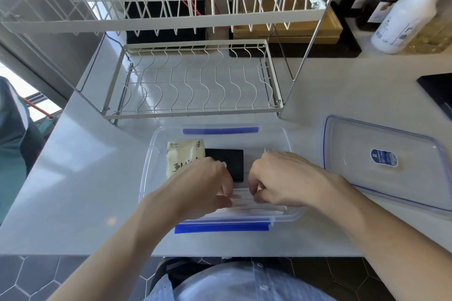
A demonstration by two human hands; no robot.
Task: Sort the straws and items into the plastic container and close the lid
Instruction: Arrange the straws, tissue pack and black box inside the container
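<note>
Both hands, left hand (208,188) and right hand (281,178), pinch the white straws (259,209) along the plastic container's (292,154) near wall, probably squaring them beside the cream packet (183,156). The lid (381,161) waits open-side up at the counter's right edge.

A glossy white counter (80,178) carries a white two-tier wire dish rack (195,80); below the counter's near edge lies dark grey hexagonal floor tile (36,278), and daylight enters at its left.

Both hands' grip on straws (256,209) inside plastic container (149,161), lid (342,173) beside
</note>
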